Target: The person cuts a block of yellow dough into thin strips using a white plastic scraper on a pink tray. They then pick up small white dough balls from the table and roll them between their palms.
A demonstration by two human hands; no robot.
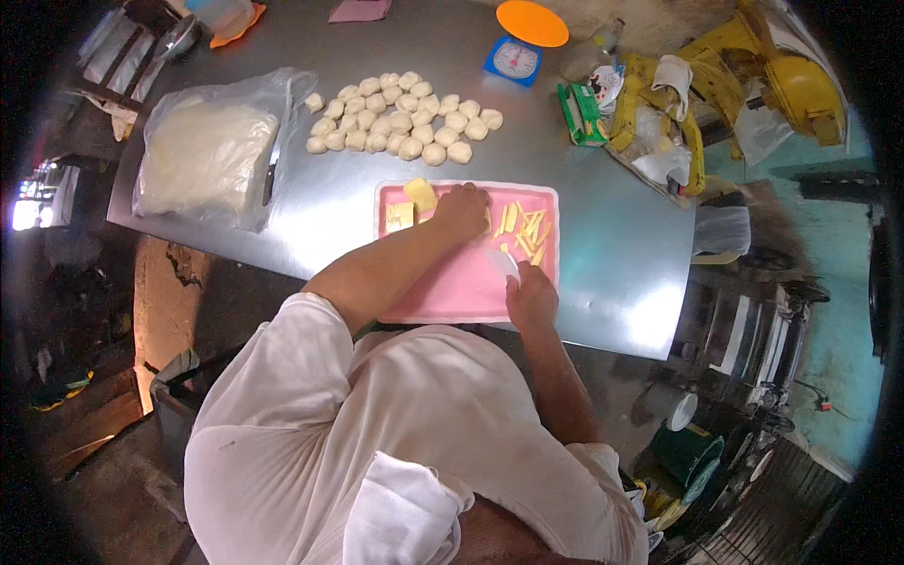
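This looks like a small, well-worn bakery kitchen rather than a home one. A broad stainless-steel table [621,273] fills the middle, and rows of pale dough balls [400,121] sit on it in quantity. Near its far edge stands a blue dial scale [514,62] with an orange pan [533,23]; to the left lies a large pale slab in a clear plastic bag [212,155]. A pink tray [443,292] carries yellow strips [510,218], apparently cheese or butter. Bulky yellow machinery [800,89], its exact kind unclear, and a stained turquoise wall [819,330] add a workshop look.
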